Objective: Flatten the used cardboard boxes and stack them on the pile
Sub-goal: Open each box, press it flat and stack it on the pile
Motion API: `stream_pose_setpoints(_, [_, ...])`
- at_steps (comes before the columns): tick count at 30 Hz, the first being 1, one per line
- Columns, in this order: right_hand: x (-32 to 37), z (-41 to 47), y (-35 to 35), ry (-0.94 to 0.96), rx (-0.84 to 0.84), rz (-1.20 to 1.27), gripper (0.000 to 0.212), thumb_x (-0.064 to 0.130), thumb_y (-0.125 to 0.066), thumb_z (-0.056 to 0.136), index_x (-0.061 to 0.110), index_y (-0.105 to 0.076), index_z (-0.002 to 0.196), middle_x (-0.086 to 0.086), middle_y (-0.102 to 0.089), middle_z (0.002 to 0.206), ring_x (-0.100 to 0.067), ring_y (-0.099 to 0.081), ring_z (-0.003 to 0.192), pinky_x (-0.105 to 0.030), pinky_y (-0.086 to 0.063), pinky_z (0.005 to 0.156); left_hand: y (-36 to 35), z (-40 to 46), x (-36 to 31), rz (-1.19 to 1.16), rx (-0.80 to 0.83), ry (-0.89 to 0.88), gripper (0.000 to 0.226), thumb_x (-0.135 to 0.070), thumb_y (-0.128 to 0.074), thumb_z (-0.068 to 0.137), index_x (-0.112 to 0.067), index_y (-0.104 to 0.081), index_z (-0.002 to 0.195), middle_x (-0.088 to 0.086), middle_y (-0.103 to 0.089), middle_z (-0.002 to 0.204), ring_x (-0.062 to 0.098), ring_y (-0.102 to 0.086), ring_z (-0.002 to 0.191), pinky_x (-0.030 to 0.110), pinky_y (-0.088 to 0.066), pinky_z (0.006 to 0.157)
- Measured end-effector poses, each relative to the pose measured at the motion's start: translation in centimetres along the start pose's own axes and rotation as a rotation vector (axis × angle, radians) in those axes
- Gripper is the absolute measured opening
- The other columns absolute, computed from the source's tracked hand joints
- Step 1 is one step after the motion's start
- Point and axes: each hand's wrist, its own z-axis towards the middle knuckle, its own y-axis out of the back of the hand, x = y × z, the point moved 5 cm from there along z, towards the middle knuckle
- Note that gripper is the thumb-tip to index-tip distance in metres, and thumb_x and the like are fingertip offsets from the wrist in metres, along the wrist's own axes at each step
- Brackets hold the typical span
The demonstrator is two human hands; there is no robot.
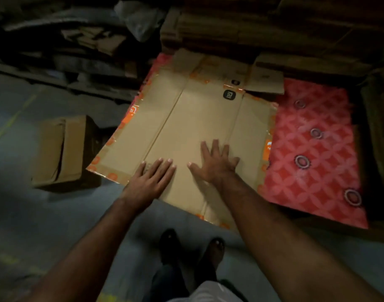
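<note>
A flattened brown cardboard box (pixel 199 123) with orange tape along its edges and a black logo lies on top of the pile, over a red patterned flat sheet (pixel 317 149). My left hand (pixel 152 179) rests flat on the box's near edge, fingers straight. My right hand (pixel 215 164) presses flat on the box just to the right of it, fingers spread. Another flattened box (pixel 267 77) lies behind, partly under the top one.
An unflattened brown box (pixel 60 151) stands on the grey floor to the left. Stacks of flat cardboard (pixel 241 25) rise at the back, dark cardboard heaps (pixel 82 44) at the back left. My feet (pixel 193 249) stand just below the pile's near edge.
</note>
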Motion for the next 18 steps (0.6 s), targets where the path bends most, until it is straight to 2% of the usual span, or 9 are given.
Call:
stream_pose_setpoints(3, [0.7,1.8,-4.7,-0.038,0.107,-0.025,0.090,0.074,-0.036,0.095,0.035,0.010,0.161,-0.004,0.020,0.169,-0.042,0.011,0.154,-0.073,-0.017,0.113,-5.0,-0.5,-1.1,-0.093,0.059,0.056,0.096,0.006,-0.059,0.071,-0.012,-0.027,0.160,0.009,-0.022,0.167,0.033,-0.030,0.150,0.063,-0.042,0.105])
stream_pose_setpoints(6, [0.8,3.0,-6.6,-0.059,0.098,-0.071,0.090,0.071,-0.038,0.096,0.035,0.013,0.160,-0.005,0.020,0.169,-0.044,0.009,0.154,-0.073,-0.018,0.112,-8.2,-0.3,-1.5,-0.153,0.128,0.119,0.097,-0.001,-0.057,0.080,-0.018,-0.010,0.163,0.002,-0.001,0.171,0.027,-0.013,0.156,0.059,-0.027,0.117])
stream_pose_setpoints(8, [0.5,2.9,-6.4,-0.045,0.079,-0.063,0.092,0.073,-0.041,0.094,0.037,0.010,0.161,-0.003,0.017,0.170,-0.043,0.005,0.154,-0.071,-0.021,0.112,-8.6,-0.3,-1.4,-0.185,0.156,0.120,0.106,-0.003,-0.060,0.077,-0.021,-0.001,0.163,0.000,0.009,0.170,0.025,0.000,0.157,0.061,-0.016,0.119])
stream_pose_setpoints(10, [-0.1,2.8,-5.7,-0.012,0.066,-0.026,0.093,0.071,-0.048,0.092,0.039,0.005,0.161,0.001,0.012,0.170,-0.039,0.001,0.155,-0.067,-0.023,0.113,-8.2,-0.7,-1.5,-0.269,0.160,0.123,0.109,-0.024,-0.062,0.071,-0.022,-0.004,0.163,0.003,0.007,0.171,0.027,0.002,0.157,0.067,-0.013,0.117])
stream_pose_setpoints(11, [-0.6,3.0,-5.4,0.004,0.083,-0.003,0.094,0.069,-0.052,0.091,0.040,0.002,0.161,0.001,0.010,0.171,-0.038,-0.001,0.155,-0.065,-0.024,0.114,-7.3,-0.8,-1.3,-0.348,0.109,0.185,0.104,-0.036,-0.060,0.068,-0.022,-0.015,0.161,0.007,-0.005,0.170,0.029,-0.007,0.156,0.069,-0.017,0.115])
stream_pose_setpoints(13, [-1.2,3.5,-4.8,0.036,0.124,0.054,0.097,0.066,-0.060,0.086,0.037,-0.007,0.162,-0.002,0.003,0.171,-0.036,-0.005,0.155,-0.059,-0.025,0.119,-5.4,-2.3,-0.8,-0.520,-0.124,0.501,0.084,-0.047,-0.058,0.066,-0.018,-0.044,0.144,0.011,-0.041,0.151,0.030,-0.035,0.140,0.057,-0.032,0.105])
stream_pose_setpoints(15, [-1.7,4.0,-4.2,0.006,0.114,0.147,0.097,0.067,-0.064,0.080,0.028,-0.024,0.159,-0.016,-0.014,0.168,-0.037,-0.017,0.153,-0.050,-0.028,0.120,-5.6,-5.1,-1.3,-0.806,-0.253,1.063,0.066,-0.052,-0.062,0.072,-0.012,-0.054,0.124,0.012,-0.053,0.125,0.033,-0.049,0.120,0.048,-0.040,0.095])
stream_pose_setpoints(17, [-3.0,4.1,-2.9,-0.113,-0.033,0.249,0.085,0.058,-0.070,0.082,0.014,-0.040,0.149,-0.024,-0.033,0.155,-0.041,-0.034,0.142,-0.043,-0.036,0.113,-7.7,-6.2,-4.6,-1.457,-0.148,1.591,0.068,-0.052,-0.071,0.082,-0.006,-0.049,0.126,0.017,-0.057,0.122,0.038,-0.057,0.115,0.046,-0.051,0.084])
stream_pose_setpoints(18, [-4.1,3.8,-2.2,-0.205,-0.121,0.301,0.083,0.052,-0.073,0.084,0.009,-0.040,0.147,-0.024,-0.036,0.152,-0.042,-0.037,0.139,-0.044,-0.037,0.111,-8.2,-5.6,-6.9,-1.779,-0.072,1.684,0.069,-0.049,-0.074,0.086,-0.006,-0.045,0.131,0.016,-0.058,0.124,0.036,-0.060,0.114,0.044,-0.054,0.077])
